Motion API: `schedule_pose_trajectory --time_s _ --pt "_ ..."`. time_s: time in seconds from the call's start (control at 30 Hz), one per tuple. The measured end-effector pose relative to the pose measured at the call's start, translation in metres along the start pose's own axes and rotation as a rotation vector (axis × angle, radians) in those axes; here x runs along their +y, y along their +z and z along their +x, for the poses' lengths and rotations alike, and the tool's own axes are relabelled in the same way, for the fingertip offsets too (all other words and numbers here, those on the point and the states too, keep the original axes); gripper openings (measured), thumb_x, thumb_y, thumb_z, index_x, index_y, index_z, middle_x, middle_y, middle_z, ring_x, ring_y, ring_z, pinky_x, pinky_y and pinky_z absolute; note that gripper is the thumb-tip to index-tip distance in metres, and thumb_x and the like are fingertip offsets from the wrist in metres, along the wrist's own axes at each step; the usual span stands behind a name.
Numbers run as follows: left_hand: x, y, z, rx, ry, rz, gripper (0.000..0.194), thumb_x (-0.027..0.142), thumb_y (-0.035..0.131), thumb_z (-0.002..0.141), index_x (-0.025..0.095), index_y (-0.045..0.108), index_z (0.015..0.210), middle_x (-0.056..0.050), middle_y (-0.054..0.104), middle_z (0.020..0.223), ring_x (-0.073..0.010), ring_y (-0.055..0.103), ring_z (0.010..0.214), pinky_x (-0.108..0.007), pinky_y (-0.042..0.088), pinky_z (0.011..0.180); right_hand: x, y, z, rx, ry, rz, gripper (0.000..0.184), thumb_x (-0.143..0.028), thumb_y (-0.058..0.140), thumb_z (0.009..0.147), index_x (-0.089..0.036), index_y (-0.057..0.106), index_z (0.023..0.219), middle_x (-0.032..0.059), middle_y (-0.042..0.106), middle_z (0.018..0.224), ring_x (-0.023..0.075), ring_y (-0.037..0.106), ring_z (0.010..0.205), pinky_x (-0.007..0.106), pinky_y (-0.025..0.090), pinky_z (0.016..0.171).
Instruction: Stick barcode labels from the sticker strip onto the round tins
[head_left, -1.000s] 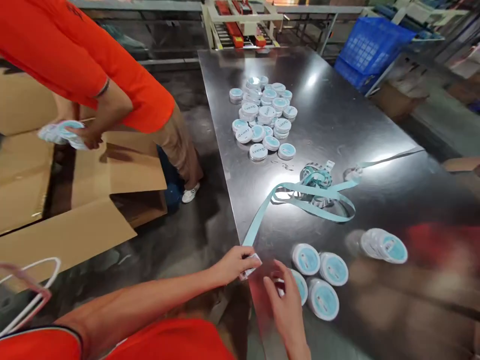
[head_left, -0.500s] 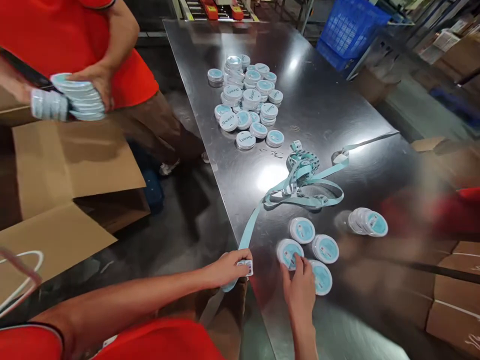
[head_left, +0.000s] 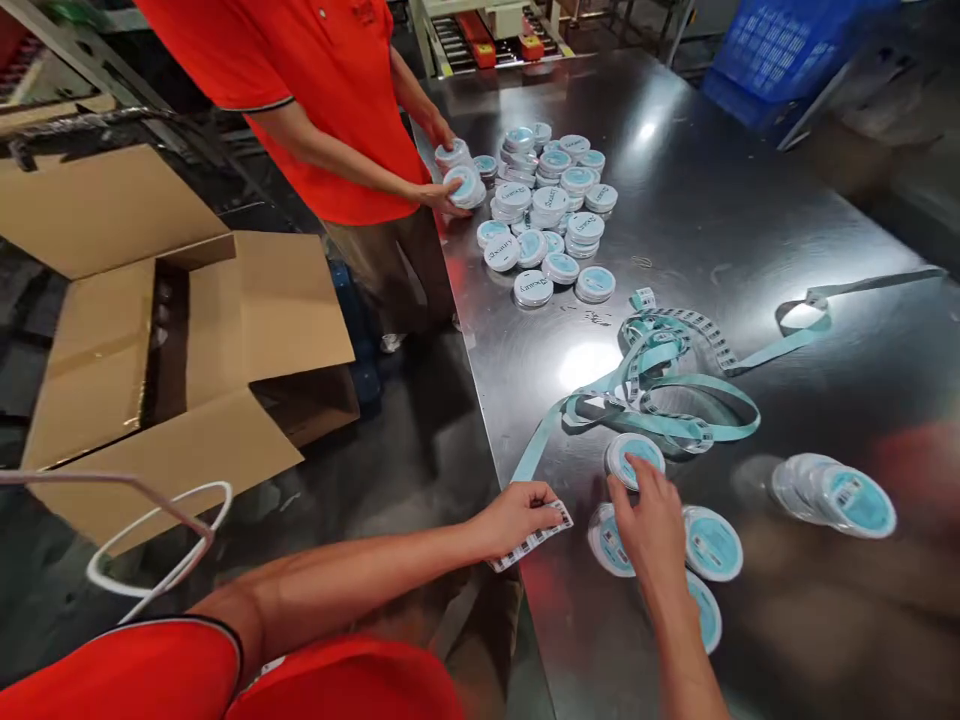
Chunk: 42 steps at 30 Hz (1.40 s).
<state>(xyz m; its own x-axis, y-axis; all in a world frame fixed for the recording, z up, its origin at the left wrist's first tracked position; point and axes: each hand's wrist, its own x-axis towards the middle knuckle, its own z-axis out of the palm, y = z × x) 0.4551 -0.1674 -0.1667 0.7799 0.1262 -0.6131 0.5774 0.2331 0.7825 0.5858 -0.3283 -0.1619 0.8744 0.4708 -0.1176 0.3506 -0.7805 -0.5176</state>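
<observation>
My left hand [head_left: 517, 520] grips a strip of barcode labels [head_left: 532, 537] at the table's near edge. The strip joins a loose tangle of pale teal label tape [head_left: 660, 395]. My right hand [head_left: 649, 515] has its fingertips on a round teal-lidded tin [head_left: 631, 460]. Around that hand lie further tins [head_left: 712, 543], and a row of tins on edge [head_left: 834, 497] stands to the right. A large pile of tins [head_left: 544, 200] sits farther up the table. There, a co-worker in an orange shirt [head_left: 330, 110] has both hands on tins [head_left: 463, 186].
The stainless steel table [head_left: 750, 200] runs away from me. An open cardboard box [head_left: 195, 330] stands on the floor to the left, with a white wire loop [head_left: 161, 530] near it. A blue plastic crate [head_left: 787, 60] and a conveyor machine [head_left: 487, 40] are behind the table.
My view has swung left. The co-worker moved from the box to the pile. My left hand moved right with the label strip, and my right hand shifted to a farther tin.
</observation>
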Motion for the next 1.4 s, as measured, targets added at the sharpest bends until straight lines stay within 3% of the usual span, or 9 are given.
schedule_pose_trajectory --time_s 0.1,0.2,0.43,0.53,0.63,0.77,0.93,1.17,1.4 --pt "-0.001 0.006 0.001 0.013 0.026 0.015 0.029 0.044 0.068 0.073 0.016 0.060 0.075 0.006 0.049 0.061 -0.0084 0.039 0.058 -0.022 0.027 0.054 -0.016 -0.007 -0.035 -0.188 0.031 0.360 0.041 -0.051 0.053 0.092 -0.022 0.070 0.115 0.0101 0.073 0.117 0.0247 0.067 0.102 0.035 0.053 0.084" --pt "-0.005 0.012 -0.001 -0.001 0.063 0.026 0.023 0.040 0.064 0.079 0.016 0.061 0.077 0.006 0.049 0.061 -0.0089 0.039 0.058 -0.022 0.028 0.055 -0.024 -0.009 -0.060 -0.299 0.097 0.462 0.037 -0.055 0.054 0.091 -0.023 0.071 0.098 0.0055 0.075 0.101 0.0206 0.067 0.088 0.030 0.051 0.077" --pt "-0.011 0.019 0.000 0.049 0.087 0.220 0.035 0.042 0.073 0.079 0.016 0.054 0.064 0.006 0.049 0.059 -0.0097 0.042 0.063 -0.023 0.028 0.058 -0.010 -0.003 -0.074 -0.235 0.242 0.456 0.044 -0.064 0.056 0.086 -0.022 0.070 0.088 0.0043 0.074 0.089 0.0207 0.064 0.080 0.029 0.047 0.072" --pt "-0.015 0.017 0.005 -0.027 0.056 0.237 0.034 0.041 0.083 0.069 0.017 0.059 0.071 0.007 0.053 0.064 -0.0102 0.046 0.065 -0.023 0.031 0.059 -0.005 -0.004 -0.073 -0.209 0.272 0.473 0.043 -0.063 0.055 0.087 -0.023 0.069 0.088 0.0043 0.074 0.088 0.0205 0.064 0.080 0.029 0.048 0.072" --pt "-0.018 0.014 0.010 -0.136 0.036 0.244 0.035 0.034 0.087 0.062 0.018 0.068 0.086 0.004 0.064 0.081 -0.0125 0.055 0.077 -0.023 0.039 0.067 0.012 -0.013 -0.055 -0.169 0.256 0.516 0.043 -0.064 0.057 0.083 -0.022 0.067 0.085 0.0038 0.071 0.083 0.0199 0.062 0.076 0.029 0.049 0.070" --pt "-0.011 0.012 0.019 -0.162 0.043 0.312 0.029 0.030 0.083 0.069 0.019 0.072 0.093 0.001 0.069 0.094 -0.0161 0.062 0.090 -0.024 0.045 0.076 0.051 -0.036 -0.001 -0.065 0.285 0.504 0.040 -0.062 0.059 0.080 -0.023 0.063 0.087 0.0000 0.064 0.075 0.0171 0.057 0.065 0.029 0.048 0.063" --pt "0.010 0.021 0.039 -0.182 0.276 0.507 0.044 0.025 0.070 0.087 0.022 0.064 0.130 -0.005 0.067 0.113 -0.0204 0.063 0.104 -0.029 0.048 0.090 0.074 -0.044 0.052 -0.220 0.199 0.458 0.038 -0.060 0.062 0.079 -0.022 0.063 0.083 -0.0023 0.060 0.067 0.0161 0.054 0.063 0.029 0.047 0.062" --pt "0.018 0.042 0.076 -0.057 0.496 1.176 0.053 0.018 0.044 0.100 0.033 0.046 0.151 -0.007 0.065 0.104 -0.0213 0.064 0.083 -0.030 0.048 0.072 0.072 -0.030 0.058 -0.319 0.171 0.379 0.041 -0.062 0.062 0.078 -0.021 0.065 0.073 -0.0028 0.056 0.056 0.0152 0.047 0.056 0.028 0.039 0.056" --pt "0.016 0.047 0.082 -0.037 0.510 1.289 0.057 0.014 0.050 0.097 0.034 0.046 0.150 -0.007 0.065 0.102 -0.0200 0.062 0.078 -0.030 0.046 0.068 0.077 -0.031 0.061 -0.340 0.159 0.284 0.036 -0.056 0.058 0.081 -0.021 0.064 0.073 -0.0032 0.056 0.058 0.0155 0.049 0.059 0.028 0.037 0.059"
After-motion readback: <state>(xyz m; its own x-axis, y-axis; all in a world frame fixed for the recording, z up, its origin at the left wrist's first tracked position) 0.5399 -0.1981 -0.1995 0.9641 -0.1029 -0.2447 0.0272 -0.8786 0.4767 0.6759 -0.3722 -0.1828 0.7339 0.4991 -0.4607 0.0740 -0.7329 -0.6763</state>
